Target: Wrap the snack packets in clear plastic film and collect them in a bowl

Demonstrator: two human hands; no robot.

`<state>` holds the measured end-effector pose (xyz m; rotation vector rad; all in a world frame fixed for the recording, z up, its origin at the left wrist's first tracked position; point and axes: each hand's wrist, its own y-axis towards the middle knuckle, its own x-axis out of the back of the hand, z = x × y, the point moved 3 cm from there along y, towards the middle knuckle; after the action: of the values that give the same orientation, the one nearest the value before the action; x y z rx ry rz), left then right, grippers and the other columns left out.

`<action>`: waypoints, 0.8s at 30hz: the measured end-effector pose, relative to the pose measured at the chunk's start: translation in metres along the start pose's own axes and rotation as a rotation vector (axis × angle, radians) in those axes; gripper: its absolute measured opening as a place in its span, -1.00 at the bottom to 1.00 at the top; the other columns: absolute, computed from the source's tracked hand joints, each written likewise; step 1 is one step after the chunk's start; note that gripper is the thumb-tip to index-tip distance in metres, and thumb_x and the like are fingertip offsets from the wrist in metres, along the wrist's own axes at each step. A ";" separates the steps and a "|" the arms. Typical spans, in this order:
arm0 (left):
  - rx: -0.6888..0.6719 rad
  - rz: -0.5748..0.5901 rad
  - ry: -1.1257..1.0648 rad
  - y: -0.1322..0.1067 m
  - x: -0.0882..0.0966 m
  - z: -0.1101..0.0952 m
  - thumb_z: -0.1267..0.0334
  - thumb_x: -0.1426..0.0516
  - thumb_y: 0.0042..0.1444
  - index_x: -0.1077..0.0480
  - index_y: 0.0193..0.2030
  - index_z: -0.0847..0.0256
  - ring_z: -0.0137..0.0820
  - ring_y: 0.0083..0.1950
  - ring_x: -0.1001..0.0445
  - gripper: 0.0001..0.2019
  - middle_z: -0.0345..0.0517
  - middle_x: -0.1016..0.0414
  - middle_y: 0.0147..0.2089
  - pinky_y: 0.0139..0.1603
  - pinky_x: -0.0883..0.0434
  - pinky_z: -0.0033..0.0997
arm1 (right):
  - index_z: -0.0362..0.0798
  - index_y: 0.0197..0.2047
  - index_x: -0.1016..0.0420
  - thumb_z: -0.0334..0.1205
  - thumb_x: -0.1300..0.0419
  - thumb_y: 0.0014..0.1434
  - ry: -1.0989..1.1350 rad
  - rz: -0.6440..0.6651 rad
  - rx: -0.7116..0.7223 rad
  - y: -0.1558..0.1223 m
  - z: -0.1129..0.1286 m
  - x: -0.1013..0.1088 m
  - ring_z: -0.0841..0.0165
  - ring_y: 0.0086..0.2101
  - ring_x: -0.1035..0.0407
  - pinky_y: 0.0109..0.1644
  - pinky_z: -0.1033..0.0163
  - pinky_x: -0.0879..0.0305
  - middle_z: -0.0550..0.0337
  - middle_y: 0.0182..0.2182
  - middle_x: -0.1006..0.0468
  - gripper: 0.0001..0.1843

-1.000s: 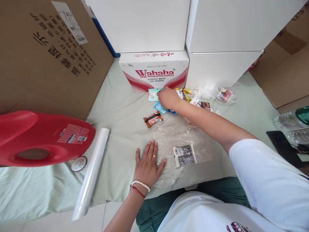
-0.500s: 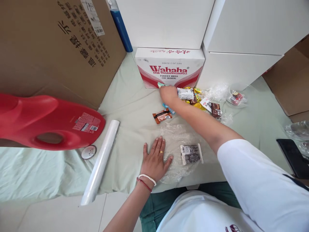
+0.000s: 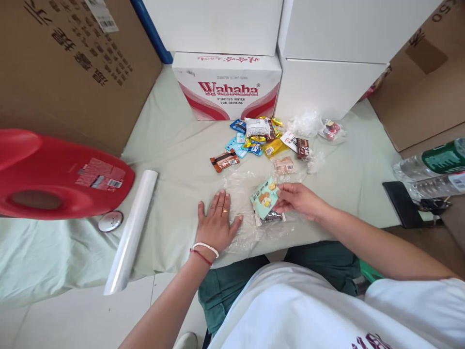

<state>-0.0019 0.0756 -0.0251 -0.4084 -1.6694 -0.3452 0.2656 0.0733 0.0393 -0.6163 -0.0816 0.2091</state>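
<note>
My right hand (image 3: pixel 296 198) pinches a small mint-green card (image 3: pixel 264 198) printed with a cartoon figure. The card hangs over a dark snack packet (image 3: pixel 271 219), covering much of it. That packet lies on a crumpled sheet of clear plastic film (image 3: pixel 241 237). My left hand (image 3: pixel 217 220) rests flat with fingers stretched, at the film's left edge. Beyond the hands is a heap of small wrapped snacks, with a brown-orange packet (image 3: pixel 224 160) at its near left, a yellow packet (image 3: pixel 274 148) and a pale pink packet (image 3: pixel 284 166).
A roll of clear film (image 3: pixel 132 230) and a red jug (image 3: pixel 69 179) lie to the left, with a round tin (image 3: pixel 110 221) between them. A Wahaha carton (image 3: pixel 227 89) stands behind the snacks. At right are a black phone (image 3: pixel 406 204) and plastic bottles (image 3: pixel 441 160).
My right hand has come back from the snack heap with the green card, now above the dark packet. My left hand stays flat on the film. The view has shifted.
</note>
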 end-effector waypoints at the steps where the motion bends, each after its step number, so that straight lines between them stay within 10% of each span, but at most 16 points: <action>1: 0.002 -0.003 0.002 0.000 0.000 0.000 -0.13 0.19 0.43 0.09 0.59 0.36 -0.01 0.61 -0.01 -0.23 0.24 0.08 0.61 0.55 0.26 0.40 | -0.01 -0.26 -0.40 -0.04 -0.12 0.37 -0.124 -0.020 -0.028 -0.010 -0.013 0.001 0.29 -0.35 -0.58 -0.19 0.16 -0.55 0.13 -0.38 -0.65 -0.76; 7: 0.005 -0.002 0.014 0.001 0.000 -0.001 -0.14 0.20 0.42 0.10 0.59 0.36 0.00 0.61 -0.02 -0.23 0.25 0.05 0.61 0.54 0.20 0.42 | -0.05 0.07 -0.54 0.00 -0.05 0.44 -1.147 -0.306 0.169 -0.045 -0.003 0.015 0.07 -0.12 -0.54 -0.12 0.07 -0.43 -0.08 -0.16 -0.67 -0.61; 13: 0.015 0.006 0.028 0.000 0.001 -0.003 -0.13 0.20 0.42 0.10 0.59 0.36 0.00 0.61 -0.02 -0.23 0.24 0.04 0.61 0.54 0.16 0.42 | -0.08 0.44 -0.26 0.01 -0.44 0.16 -1.343 -0.052 0.529 -0.018 0.011 -0.026 -0.08 0.35 -0.12 0.35 -0.13 -0.18 -0.22 0.29 -0.38 -0.12; 24: 0.018 0.019 0.023 -0.002 0.001 -0.004 -0.15 0.20 0.42 0.10 0.59 0.35 -0.01 0.62 0.01 -0.22 0.24 0.10 0.62 0.53 0.23 0.45 | -0.16 0.47 -0.19 -0.22 -0.29 0.19 -1.512 -0.001 0.489 -0.020 -0.016 -0.015 -0.06 0.17 -0.26 0.26 -0.09 -0.17 -0.24 0.22 -0.37 -0.18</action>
<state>0.0007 0.0719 -0.0240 -0.4049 -1.6442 -0.3197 0.2568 0.0455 0.0376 0.1459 -1.4429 0.6364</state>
